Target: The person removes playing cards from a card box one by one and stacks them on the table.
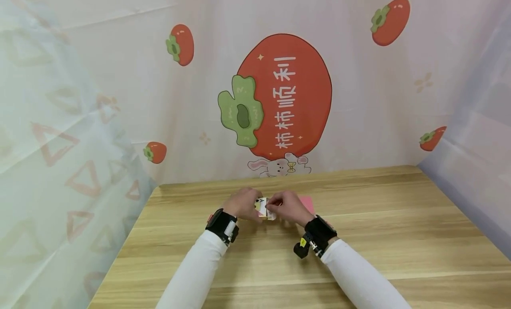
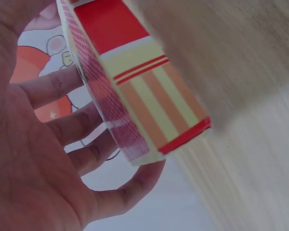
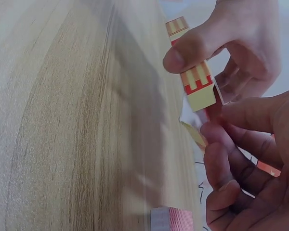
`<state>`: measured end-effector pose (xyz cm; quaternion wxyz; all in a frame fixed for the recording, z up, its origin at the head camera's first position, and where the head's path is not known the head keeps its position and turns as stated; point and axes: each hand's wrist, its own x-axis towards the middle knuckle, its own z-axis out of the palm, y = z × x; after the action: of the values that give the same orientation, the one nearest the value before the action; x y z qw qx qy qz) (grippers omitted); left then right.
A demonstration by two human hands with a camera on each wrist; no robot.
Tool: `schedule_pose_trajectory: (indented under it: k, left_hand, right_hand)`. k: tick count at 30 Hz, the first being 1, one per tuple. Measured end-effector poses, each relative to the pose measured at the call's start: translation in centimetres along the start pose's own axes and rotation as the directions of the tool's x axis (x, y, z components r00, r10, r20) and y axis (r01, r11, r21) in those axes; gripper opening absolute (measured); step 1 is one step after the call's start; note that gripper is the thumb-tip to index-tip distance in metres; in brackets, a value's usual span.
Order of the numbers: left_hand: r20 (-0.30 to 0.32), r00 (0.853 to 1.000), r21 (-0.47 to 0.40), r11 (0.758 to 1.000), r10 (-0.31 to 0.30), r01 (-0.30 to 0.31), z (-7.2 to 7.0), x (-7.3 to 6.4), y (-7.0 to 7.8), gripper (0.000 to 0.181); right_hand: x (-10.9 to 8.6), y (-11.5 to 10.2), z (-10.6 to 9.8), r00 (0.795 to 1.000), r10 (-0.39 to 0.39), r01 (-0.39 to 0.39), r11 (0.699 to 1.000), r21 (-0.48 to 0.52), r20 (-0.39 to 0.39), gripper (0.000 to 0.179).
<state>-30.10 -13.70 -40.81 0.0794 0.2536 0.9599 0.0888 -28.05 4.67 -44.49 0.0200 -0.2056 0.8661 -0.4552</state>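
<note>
My left hand [image 1: 242, 204] grips a playing-card box [image 1: 261, 207] by its sides, just above the table. The box has an ace printed on its upper face. Red, cream and orange stripes run along its narrow side [image 2: 149, 86] in the left wrist view. At its right end, the fingertips of my right hand [image 1: 293, 207] pinch the lid flap [image 3: 193, 132], which stands out from the box. How much of the flap lies between the fingers is partly hidden. Beside the right hand lies a pink-backed deck of cards [image 1: 307, 203].
Both hands work over the far part of a wooden table [image 1: 359, 238]. A pale curtain [image 1: 199, 100] with printed red fruit hangs behind the table's back edge. Further curtains hang along the left and right sides.
</note>
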Motion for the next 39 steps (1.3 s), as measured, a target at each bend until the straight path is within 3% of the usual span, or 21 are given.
schedule_pose_trajectory:
  k: [14,24,32,39]
  left_hand:
    - [-0.078,0.994,-0.008,0.997,0.079,-0.08,-0.6,-1.2,0.8,0.061]
    - [-0.09,0.994,0.01,0.998,0.068,-0.068,-1.0,-2.0,1.4,0.055]
    - [-0.116,0.991,0.028,0.998,0.061,-0.058,-1.0,-2.6,1.5,0.054]
    - [-0.127,0.991,0.065,0.998,0.034,-0.026,-0.8,-3.0,1.2,0.063]
  right_hand:
    - [-0.3,-0.6,-0.2,0.988,0.157,-0.156,0.987,0.049,-0.01,0.013]
    - [-0.3,-0.7,-0.1,0.98,0.194,-0.193,0.981,0.031,-0.033,0.017]
    - [-0.7,-0.9,-0.5,0.972,0.234,-0.233,0.97,0.073,-0.007,0.017]
    - [-0.9,-0.5,-1.2,0.958,0.286,-0.287,0.945,0.156,0.034,0.019]
